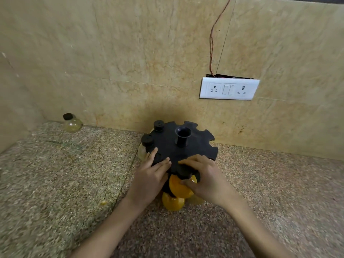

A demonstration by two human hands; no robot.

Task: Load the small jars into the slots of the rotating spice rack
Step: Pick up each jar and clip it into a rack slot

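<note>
The tiled wall (130, 53) fills the top of my view; below it lies the speckled stone desk (55, 183); the black spice rack (201, 146) stands toward the desk's back edge, about midway along it, close to the wall.

By my reading the loading is partly done. Two capped jars (158, 125) hang in slots on the left of the rack's top disc, black caps showing above it; lower jars (172, 202), orange and yellow, sit on a tier beneath the near side. Several notches along the far and right rim stand open, so a good share of the upper ring is left to fill; how many slots the lower tier has free I cannot tell.

A white socket plate (229, 88) is fixed to the wall right of the rack. My left grip (150, 175) is released, its fingers straight and resting flat on the near-left of the disc, as I judge to steady it. My right grip (206, 175) is grasping the orange jar (178, 187), thumb on its body and fingers curled over its cap at the near rim; the jar tilts at a slot mouth and looks not yet seated.

One loose jar (71, 122), pale contents under a black cap, waits in the desk's back left corner, well apart from the rack. A thin wire (214, 34) runs up the wall from the plate.
</note>
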